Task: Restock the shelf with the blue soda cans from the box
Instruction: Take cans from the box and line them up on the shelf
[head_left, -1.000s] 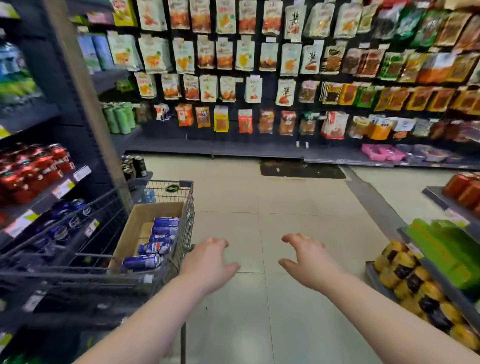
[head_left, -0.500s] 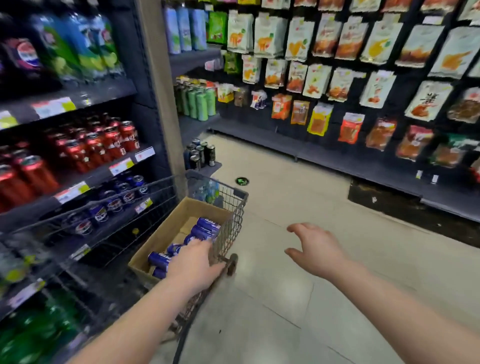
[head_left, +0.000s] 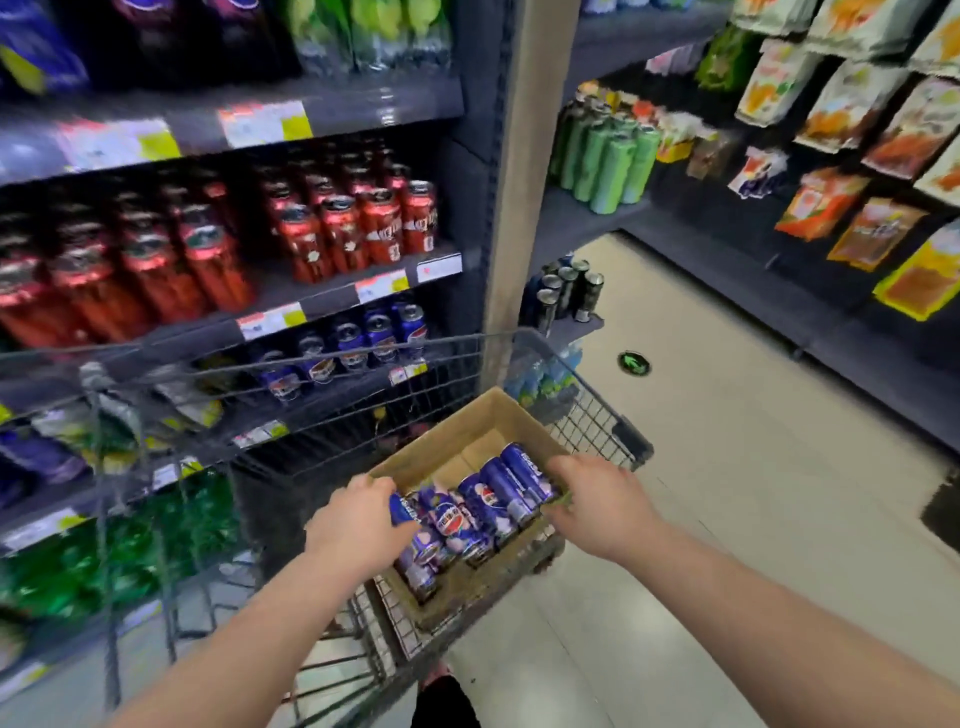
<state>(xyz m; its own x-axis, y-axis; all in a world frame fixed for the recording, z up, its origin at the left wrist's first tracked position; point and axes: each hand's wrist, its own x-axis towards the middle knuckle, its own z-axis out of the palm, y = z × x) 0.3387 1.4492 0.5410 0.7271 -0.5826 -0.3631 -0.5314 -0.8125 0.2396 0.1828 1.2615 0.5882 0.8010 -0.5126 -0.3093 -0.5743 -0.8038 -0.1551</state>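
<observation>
A cardboard box (head_left: 470, 415) sits in a wire shopping cart (head_left: 589, 418) and holds several blue soda cans (head_left: 491, 496) lying on their sides. My left hand (head_left: 358, 525) is curled over the leftmost can at the box's near-left corner. At the box's right side, my right hand (head_left: 597, 501) has fingers and thumb around the end of the rightmost can. More blue cans (head_left: 363, 338) stand upright on a dark shelf to the left, behind the cart's rim, under a row of price tags.
Red cans (head_left: 343, 228) fill the shelf above the blue ones, and green bottles (head_left: 130, 545) the shelf below. A beige pillar (head_left: 519, 182) ends the shelving. Green cans (head_left: 608, 161) and dark cans (head_left: 569, 291) stand past it. Snack bags (head_left: 857, 119) hang on the right wall across the tiled aisle.
The view has swung left and down toward the cart. Both hands have come forward from above the floor into the box and closed on cans at its two sides.
</observation>
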